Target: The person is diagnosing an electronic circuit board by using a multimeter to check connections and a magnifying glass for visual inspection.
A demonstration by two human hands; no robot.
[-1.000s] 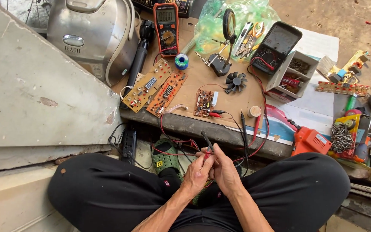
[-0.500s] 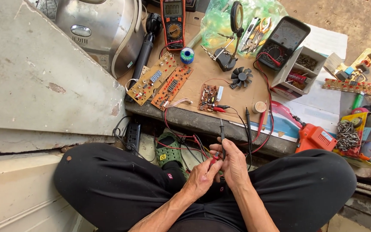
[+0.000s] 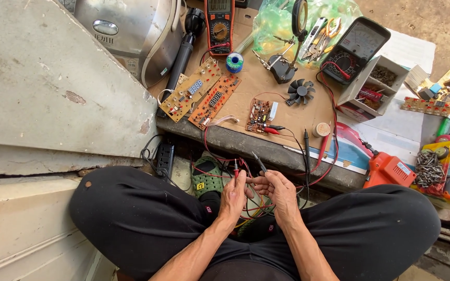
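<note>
I sit cross-legged with both hands together over my lap. My left hand [image 3: 234, 195] pinches a red test probe [image 3: 236, 167] that points up and away. My right hand [image 3: 278, 193] holds a black test probe [image 3: 259, 162], its tip angled up to the left. Fingertips of both hands touch between the probes. Red and black leads [image 3: 212, 156] loop from the hands up to the low workbench [image 3: 266, 96]. A small circuit board [image 3: 259, 115] with clip leads lies on the bench just beyond my hands.
On the bench lie two long display boards [image 3: 201, 96], a solder spool [image 3: 234, 62], a small fan [image 3: 300, 92], a digital multimeter [image 3: 220, 23], an analogue meter [image 3: 357, 47] and a magnifier stand [image 3: 287, 62]. A cooker [image 3: 126, 31] stands left, an orange tool [image 3: 389, 169] right.
The view has shifted and drawn closer to the bench. My hands stay together over my lap, and both probes now stand up more clearly from my fingers.
</note>
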